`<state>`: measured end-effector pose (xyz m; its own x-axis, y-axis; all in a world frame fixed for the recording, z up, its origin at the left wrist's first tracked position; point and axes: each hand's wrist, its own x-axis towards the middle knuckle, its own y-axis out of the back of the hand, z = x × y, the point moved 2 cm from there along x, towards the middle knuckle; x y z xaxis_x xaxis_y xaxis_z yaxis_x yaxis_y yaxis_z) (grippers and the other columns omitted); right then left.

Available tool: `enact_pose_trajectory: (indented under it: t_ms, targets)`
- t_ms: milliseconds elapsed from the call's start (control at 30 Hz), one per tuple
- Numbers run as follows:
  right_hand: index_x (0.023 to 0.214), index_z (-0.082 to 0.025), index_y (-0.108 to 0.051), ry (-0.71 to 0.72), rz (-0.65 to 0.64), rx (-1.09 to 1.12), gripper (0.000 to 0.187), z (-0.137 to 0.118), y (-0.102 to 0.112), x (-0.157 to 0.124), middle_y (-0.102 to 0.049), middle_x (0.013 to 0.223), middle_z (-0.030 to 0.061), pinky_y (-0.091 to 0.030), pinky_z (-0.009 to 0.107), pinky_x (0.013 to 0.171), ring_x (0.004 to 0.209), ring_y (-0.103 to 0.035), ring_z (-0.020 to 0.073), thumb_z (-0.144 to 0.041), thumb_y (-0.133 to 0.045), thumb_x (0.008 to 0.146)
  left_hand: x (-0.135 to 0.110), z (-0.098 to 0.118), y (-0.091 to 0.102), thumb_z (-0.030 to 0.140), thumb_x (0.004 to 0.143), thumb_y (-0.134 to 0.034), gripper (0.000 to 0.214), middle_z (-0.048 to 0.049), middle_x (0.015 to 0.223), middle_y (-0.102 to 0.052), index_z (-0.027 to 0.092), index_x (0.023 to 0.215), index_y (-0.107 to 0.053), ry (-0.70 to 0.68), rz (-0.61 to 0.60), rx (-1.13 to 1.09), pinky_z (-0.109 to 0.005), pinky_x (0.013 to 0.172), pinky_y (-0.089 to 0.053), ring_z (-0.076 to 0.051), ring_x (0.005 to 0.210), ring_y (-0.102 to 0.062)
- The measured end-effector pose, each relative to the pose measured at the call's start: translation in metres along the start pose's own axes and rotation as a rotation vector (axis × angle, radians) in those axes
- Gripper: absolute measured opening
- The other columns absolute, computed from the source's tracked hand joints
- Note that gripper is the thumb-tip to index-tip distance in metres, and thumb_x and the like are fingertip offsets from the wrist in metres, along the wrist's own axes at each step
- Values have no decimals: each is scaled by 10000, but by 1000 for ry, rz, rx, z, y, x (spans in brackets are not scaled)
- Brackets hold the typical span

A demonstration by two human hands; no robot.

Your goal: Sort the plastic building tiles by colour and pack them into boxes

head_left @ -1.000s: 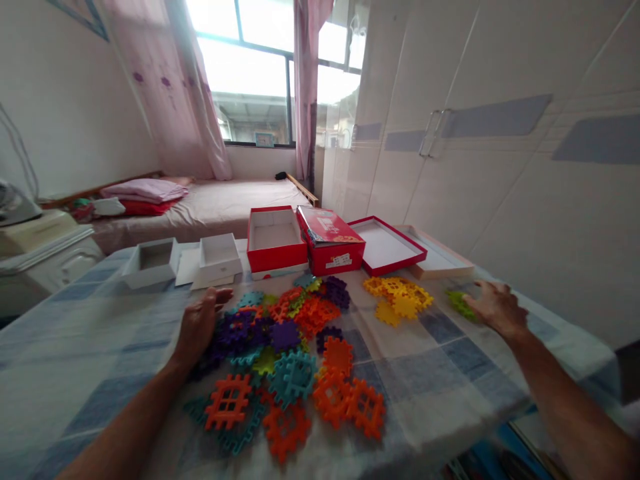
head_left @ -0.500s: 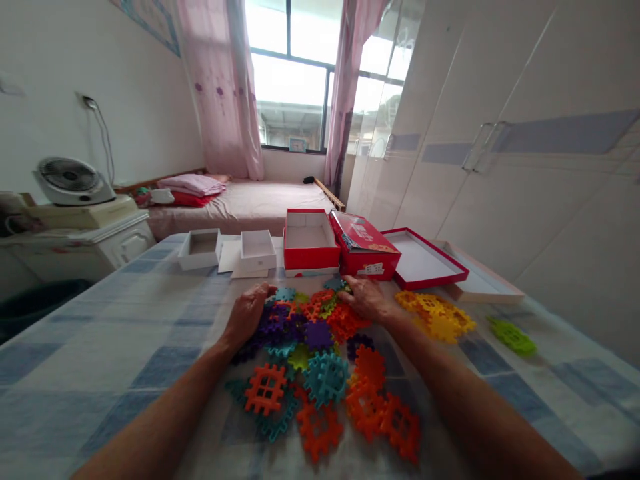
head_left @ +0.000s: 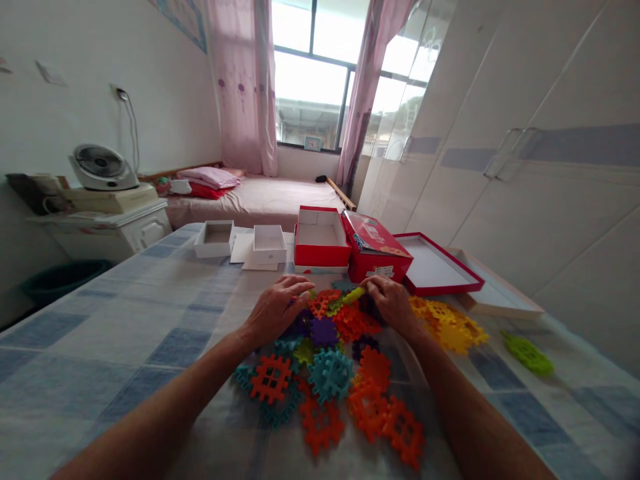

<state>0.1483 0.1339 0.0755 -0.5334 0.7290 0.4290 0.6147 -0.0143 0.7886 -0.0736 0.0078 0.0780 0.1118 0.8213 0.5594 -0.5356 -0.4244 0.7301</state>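
Right hand [head_left: 393, 305] pinches lime plastic piece [head_left: 354, 295] over the far side of the toothed-tile pile [head_left: 324, 331]. Left hand [head_left: 277, 308]: bent fingers over pile's left, grip unclear. Checked cloth [head_left: 145, 333] underneath.

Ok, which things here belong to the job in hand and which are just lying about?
Likely job: mixed plastic pieces; green piece at the right hand; yellow pieces; green plastic farther right.

Likely just lying about: fan; folded bedding; green tub.
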Motion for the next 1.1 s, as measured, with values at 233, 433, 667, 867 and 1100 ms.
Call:
enact_pose_trajectory:
  t_ms: [233,433,667,867,1100]
  targets:
    - [1194,-160,-551,184,-215,44,485,-7,-16,-8,-581,1181,86,-378,323,955,1091,-513,199,-124,-478,716,41,8,-36,270,799,-540,339,-71,1075,-649,211,1127,-597,-17,-318,50,-331,873,-452,-225,1005,-587]
    - [1201,-172,-561,181,-372,33,523,-7,-13,-13,-573,1168,88,-396,330,926,1044,-529,214,-184,-531,679,46,2,-50,149,771,-472,297,-55,921,-668,195,1014,-636,33,-268,75,-272,748,-457,-190,846,-617]
    - [1227,-170,-531,105,-240,43,525,-9,-7,-12,-545,1147,102,-410,319,883,986,-548,199,-219,-544,704,29,-2,-22,228,831,-470,231,-35,773,-674,190,879,-693,66,-268,110,-238,625,-424,-161,690,-603]
    - [1221,-148,-512,137,-218,150,463,-33,-17,-11,-565,1148,102,-399,295,895,1017,-538,187,-200,-488,762,9,-1,-11,314,860,-483,247,-29,834,-683,210,955,-685,142,-282,130,-239,680,-440,-160,735,-614]
    - [1239,-215,-510,97,-286,-45,521,-45,-51,-11,-591,1127,100,-341,408,932,1082,-504,261,-402,-574,757,8,-22,-24,219,823,-504,271,-69,1080,-644,187,1058,-636,216,-178,256,-295,934,-421,-204,1039,-570]
